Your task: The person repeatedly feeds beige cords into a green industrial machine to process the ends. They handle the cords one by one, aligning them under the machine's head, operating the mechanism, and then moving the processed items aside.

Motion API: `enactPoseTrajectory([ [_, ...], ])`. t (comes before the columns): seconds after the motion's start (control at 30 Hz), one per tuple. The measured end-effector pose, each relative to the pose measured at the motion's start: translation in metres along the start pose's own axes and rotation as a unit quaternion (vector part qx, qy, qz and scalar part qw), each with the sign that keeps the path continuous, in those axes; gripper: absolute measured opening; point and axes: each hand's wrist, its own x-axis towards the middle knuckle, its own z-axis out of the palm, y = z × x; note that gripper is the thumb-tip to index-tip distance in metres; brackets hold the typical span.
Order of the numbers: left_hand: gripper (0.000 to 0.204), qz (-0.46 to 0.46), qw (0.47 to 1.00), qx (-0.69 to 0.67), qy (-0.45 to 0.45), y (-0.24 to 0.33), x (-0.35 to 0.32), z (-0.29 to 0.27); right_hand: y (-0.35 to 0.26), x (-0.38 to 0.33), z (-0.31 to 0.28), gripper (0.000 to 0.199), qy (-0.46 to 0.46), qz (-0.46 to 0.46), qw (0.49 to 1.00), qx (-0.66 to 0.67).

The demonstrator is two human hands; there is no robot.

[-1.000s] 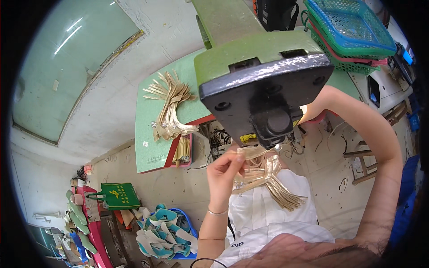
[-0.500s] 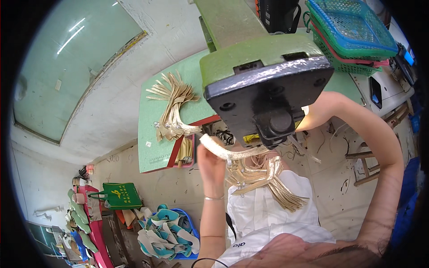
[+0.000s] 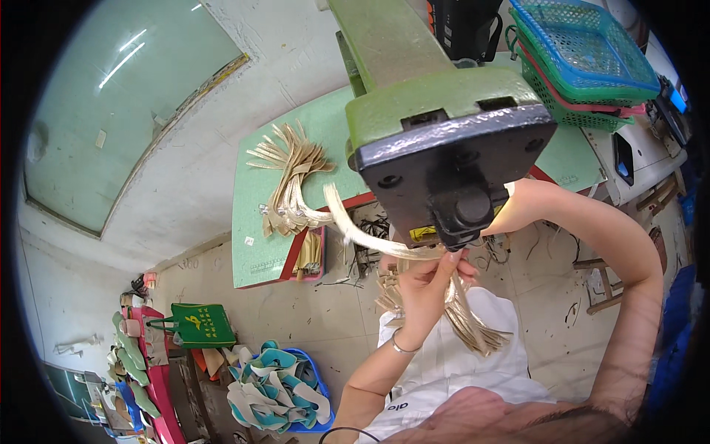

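1. Head view: the left hand (image 3: 424, 294) has its fingers curled and its thumb up beneath the machine's black head (image 3: 444, 152); whether it grips anything cannot be told.
2. The right hand (image 3: 503, 219) reaches in from the right and is largely hidden by that head, so its state cannot be told.
3. A gold strip (image 3: 360, 235) arches from the left hand's thumb out to the left and far, its end standing free.
4. A bundle of gold strips (image 3: 475, 327) hangs over the white clothing (image 3: 484, 362), just right of the left hand.
5. Farther left, a second gold bundle (image 3: 287, 194) lies on the green surface (image 3: 255, 260).
6. Far right, a blue basket (image 3: 592, 41) tops a stack.
7. Near left, a blue tub (image 3: 323, 422) holds teal and white pieces (image 3: 277, 388); a green bag (image 3: 202, 325) sits beyond it.
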Motion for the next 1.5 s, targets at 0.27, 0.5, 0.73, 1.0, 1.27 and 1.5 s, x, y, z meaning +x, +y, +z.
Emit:
enactPoseTrajectory([
  [0.27,0.023,0.017,0.996,0.041,0.074,0.01,-0.011,-0.034,0.004,-0.009,0.011,0.04,0.066,0.035,0.997,-0.009],
  [0.5,0.031,-0.113,0.988,-0.099,-0.043,0.008,-0.017,-0.099,0.003,-0.02,0.048,0.038,-0.062,-0.039,0.993,-0.095],
  [0.73,0.017,-0.069,0.983,0.158,-0.064,-0.017,-0.022,-0.056,-0.009,-0.028,0.097,0.049,0.096,-0.097,0.99,-0.034],
  [1.0,0.016,0.098,0.96,0.255,-0.066,0.018,0.0,-0.029,-0.02,-0.051,0.049,0.033,0.137,0.124,0.981,0.063],
  [1.27,0.018,0.0,0.996,0.08,-0.028,0.016,0.005,-0.009,-0.02,-0.056,0.044,0.019,0.22,0.31,0.887,0.263],
  [1.5,0.022,0.021,0.998,0.042,0.052,0.01,-0.006,-0.02,-0.017,-0.045,0.052,0.019,0.191,0.238,0.924,0.23],
])
